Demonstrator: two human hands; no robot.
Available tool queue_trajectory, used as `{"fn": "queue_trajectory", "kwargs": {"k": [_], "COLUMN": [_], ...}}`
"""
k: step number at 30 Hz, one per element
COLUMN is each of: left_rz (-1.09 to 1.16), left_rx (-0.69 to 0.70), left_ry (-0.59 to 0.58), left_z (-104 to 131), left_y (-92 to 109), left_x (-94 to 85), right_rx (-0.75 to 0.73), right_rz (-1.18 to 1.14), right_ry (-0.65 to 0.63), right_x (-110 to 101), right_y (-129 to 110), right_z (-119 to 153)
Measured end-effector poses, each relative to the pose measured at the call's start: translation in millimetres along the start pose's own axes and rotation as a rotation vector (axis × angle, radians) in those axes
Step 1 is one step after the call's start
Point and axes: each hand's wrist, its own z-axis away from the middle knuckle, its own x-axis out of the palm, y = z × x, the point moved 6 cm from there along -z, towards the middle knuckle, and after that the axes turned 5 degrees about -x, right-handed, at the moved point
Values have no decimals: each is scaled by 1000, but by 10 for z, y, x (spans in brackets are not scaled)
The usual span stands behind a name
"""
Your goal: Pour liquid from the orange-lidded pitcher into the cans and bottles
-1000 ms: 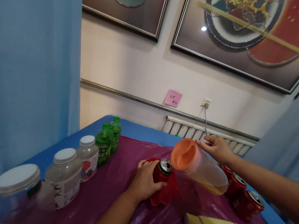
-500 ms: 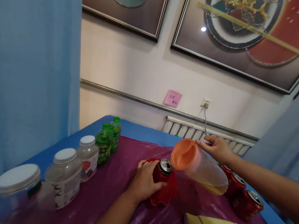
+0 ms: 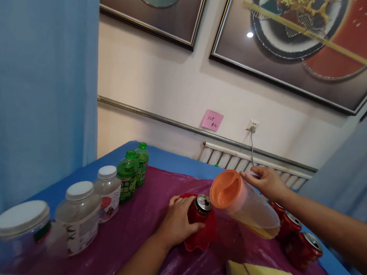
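Note:
Fingers and thumb of my left hand [image 3: 178, 223] wrap round a red drink can [image 3: 197, 211], which stands upright on a red wavy-edged mat [image 3: 197, 242]. The can's top faces up. My right hand [image 3: 267, 182] grips the handle of a clear pitcher [image 3: 250, 215] with an orange lid. The pitcher is tilted to the left, its lid close beside the can's top, and a little yellowish liquid lies low in it. I see no stream between pitcher and can. Most of the handle is hidden by my fingers.
Clear jars with white lids [image 3: 80, 191] and green bottles [image 3: 129, 176] line the left side. Several red cans [image 3: 304, 249] stand at the right. A folded yellow cloth [image 3: 259, 273] lies in front on the purple plastic sheet [image 3: 128, 245]. Behind is a radiator [image 3: 233, 161].

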Motion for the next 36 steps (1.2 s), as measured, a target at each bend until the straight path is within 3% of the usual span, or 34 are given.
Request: {"fn": "queue_trajectory", "kwargs": {"k": [36], "left_rz": [-5], "left_rx": [3], "left_ry": [-14], "left_z": [5], "left_y": [14], "left_x": [-7], "right_rx": [24], "right_rz": [-26], "right_ry": [-6], "right_x": [-15], "right_y": [-52], "right_z": [18]}}
